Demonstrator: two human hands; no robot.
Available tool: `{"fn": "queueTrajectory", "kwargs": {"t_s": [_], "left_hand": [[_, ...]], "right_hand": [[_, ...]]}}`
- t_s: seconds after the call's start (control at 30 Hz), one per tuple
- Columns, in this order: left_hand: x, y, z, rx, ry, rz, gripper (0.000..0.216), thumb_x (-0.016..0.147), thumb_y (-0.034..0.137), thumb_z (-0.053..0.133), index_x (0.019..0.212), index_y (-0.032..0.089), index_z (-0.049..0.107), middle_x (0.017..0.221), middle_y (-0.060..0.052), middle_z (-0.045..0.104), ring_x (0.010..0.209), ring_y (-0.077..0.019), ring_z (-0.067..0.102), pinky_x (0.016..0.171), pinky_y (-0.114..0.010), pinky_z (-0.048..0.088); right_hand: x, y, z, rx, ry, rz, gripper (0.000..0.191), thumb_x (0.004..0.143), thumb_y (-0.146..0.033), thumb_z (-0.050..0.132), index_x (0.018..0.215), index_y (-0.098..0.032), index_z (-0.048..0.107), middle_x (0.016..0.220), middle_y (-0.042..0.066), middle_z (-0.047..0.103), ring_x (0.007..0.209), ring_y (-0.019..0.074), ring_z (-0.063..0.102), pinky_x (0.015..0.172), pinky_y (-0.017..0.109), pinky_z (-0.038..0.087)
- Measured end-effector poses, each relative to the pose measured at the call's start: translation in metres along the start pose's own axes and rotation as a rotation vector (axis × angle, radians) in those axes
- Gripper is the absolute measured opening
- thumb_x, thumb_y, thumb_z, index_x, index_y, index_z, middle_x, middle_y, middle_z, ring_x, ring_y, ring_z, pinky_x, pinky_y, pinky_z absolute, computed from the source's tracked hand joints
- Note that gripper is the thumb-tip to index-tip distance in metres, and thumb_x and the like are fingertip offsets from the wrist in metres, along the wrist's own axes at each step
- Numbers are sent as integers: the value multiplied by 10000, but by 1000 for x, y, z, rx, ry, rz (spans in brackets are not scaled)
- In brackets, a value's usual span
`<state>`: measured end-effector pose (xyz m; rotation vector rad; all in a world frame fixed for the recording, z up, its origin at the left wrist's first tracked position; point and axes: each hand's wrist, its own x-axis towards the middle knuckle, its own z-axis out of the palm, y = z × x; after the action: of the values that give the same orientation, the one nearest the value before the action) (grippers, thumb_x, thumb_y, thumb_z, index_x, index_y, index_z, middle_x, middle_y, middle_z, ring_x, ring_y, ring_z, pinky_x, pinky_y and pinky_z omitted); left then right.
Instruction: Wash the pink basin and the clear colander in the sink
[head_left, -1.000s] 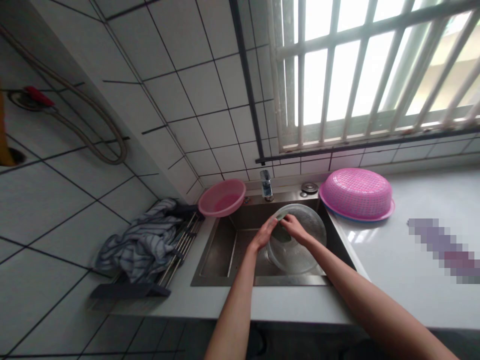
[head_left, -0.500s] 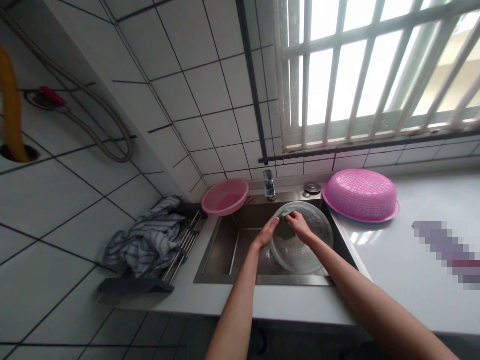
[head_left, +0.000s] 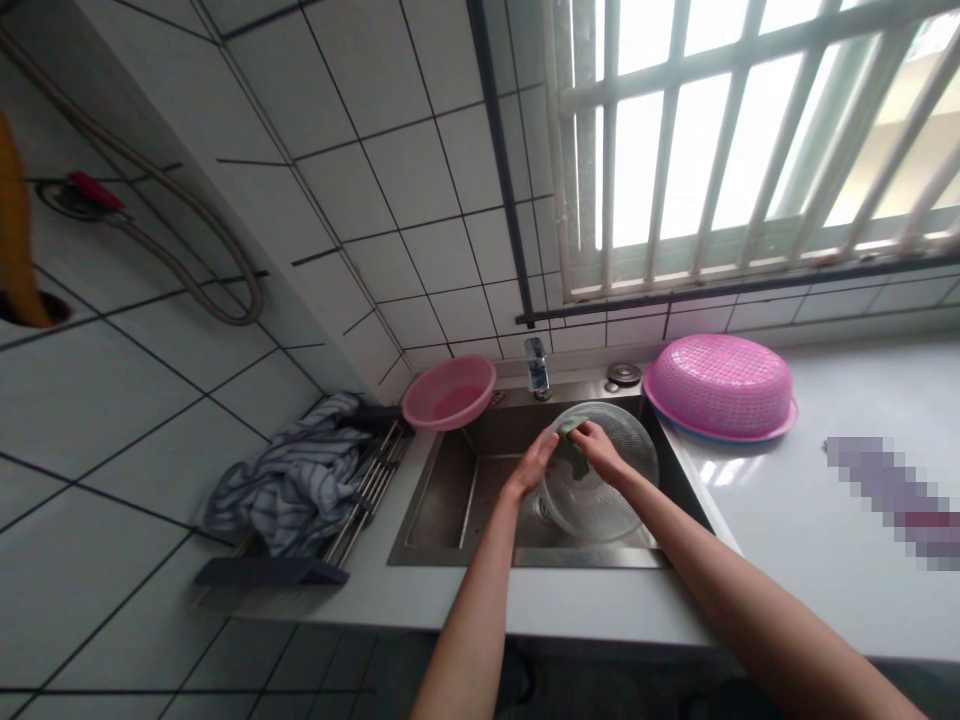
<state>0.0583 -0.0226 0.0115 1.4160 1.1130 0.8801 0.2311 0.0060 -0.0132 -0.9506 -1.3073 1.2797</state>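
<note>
A clear round colander (head_left: 619, 490) is tilted in the steel sink (head_left: 442, 490). My left hand (head_left: 534, 465) grips its left rim, thumb on the inner side and fingers out of sight behind. In my right hand (head_left: 598, 450) is a bunched green cloth (head_left: 574, 458), pressed against the inside of the colander near the upper left rim. A corner of the cloth hangs down over the colander's inner wall. The chrome faucet (head_left: 536, 365) stands just behind my hands.
A pink basin (head_left: 450, 393) sits at the sink's back left corner. To the right, an upturned pink basket (head_left: 720, 388) lies on the counter (head_left: 795, 560). A striped cloth (head_left: 300, 475) is heaped on a rack (head_left: 367, 490) at left. A drain strainer (head_left: 623, 374) lies behind the sink.
The colander has shifted slightly left in my hands. The green cloth has bunched differently along the rim, with its hanging part changed in shape. Both hands keep their grip.
</note>
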Motion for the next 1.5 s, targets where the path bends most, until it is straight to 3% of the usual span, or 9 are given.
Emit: {"fn": "queueTrajectory", "kwargs": {"t_s": [0.2, 0.43, 0.67, 0.9, 0.97, 1.1, 1.2, 1.37, 1.5], "left_hand": [[-1, -1, -2, 12, 103, 11, 807, 916, 793, 546, 1464, 206, 632, 1615, -122, 527, 1573, -346, 366, 1325, -466, 188], [1, 2, 3, -53, 51, -7, 910, 903, 861, 471, 1489, 180, 611, 1590, -128, 553, 1545, -361, 411, 1311, -524, 228], [0, 4, -3, -21, 93, -59, 853, 931, 841, 431, 1424, 189, 673, 1464, -131, 669, 1361, -357, 606, 1227, -509, 390], [3, -2, 0, -55, 77, 6, 794, 941, 787, 505, 1423, 175, 656, 1511, -132, 629, 1437, -342, 530, 1248, -503, 355], [2, -2, 2, -128, 57, -41, 743, 956, 742, 523, 1451, 197, 625, 1491, -129, 643, 1392, -337, 568, 1194, -496, 424], [-3, 5, 2, -331, 10, -79, 656, 961, 666, 538, 1411, 198, 623, 1337, -117, 724, 1249, -308, 662, 1119, -441, 488], [-5, 6, -2, -353, -13, -92, 639, 941, 675, 569, 1329, 173, 641, 1261, -111, 736, 1206, -301, 666, 1089, -413, 495], [0, -6, -2, -132, 68, -31, 617, 918, 742, 605, 1216, 202, 632, 1236, -74, 700, 1226, -262, 605, 1149, -401, 413], [2, -10, -1, -178, 96, -82, 562, 910, 730, 622, 1145, 220, 612, 1187, -63, 684, 1131, -233, 624, 1070, -385, 465]], "right_hand": [[-13, 7, 12, 6, -351, 158, 315, 810, -486, 689, 851, -174, 687, 839, 41, 706, 745, 172, 590, 692, 273, 476], [-3, -2, 1, 133, -36, 66, 314, 824, -460, 683, 926, -163, 705, 900, 61, 736, 823, 196, 635, 761, 284, 515], [-19, 5, 17, -128, -521, 103, 167, 775, -335, 690, 777, -169, 708, 728, 12, 665, 654, 144, 525, 628, 249, 429], [-3, -4, 5, 73, 6, 39, 299, 798, -437, 647, 911, -165, 699, 902, 73, 735, 823, 214, 635, 771, 309, 512], [-2, -4, 2, 66, -2, 38, 296, 805, -439, 642, 915, -169, 693, 908, 73, 733, 814, 212, 635, 770, 312, 517], [-10, -4, 9, -9, -272, 12, 215, 824, -375, 642, 898, -181, 700, 909, 59, 728, 856, 216, 640, 796, 311, 521], [-16, -5, 16, -60, -335, -3, 180, 826, -339, 642, 870, -176, 705, 894, 59, 728, 869, 225, 643, 818, 325, 521], [-8, 0, 10, -23, -177, 34, 227, 796, -389, 658, 845, -171, 701, 852, 55, 721, 823, 219, 634, 789, 317, 506], [1, 6, 0, 48, 15, 57, 277, 794, -450, 653, 836, -179, 690, 852, 53, 719, 802, 202, 621, 765, 297, 493]]}}
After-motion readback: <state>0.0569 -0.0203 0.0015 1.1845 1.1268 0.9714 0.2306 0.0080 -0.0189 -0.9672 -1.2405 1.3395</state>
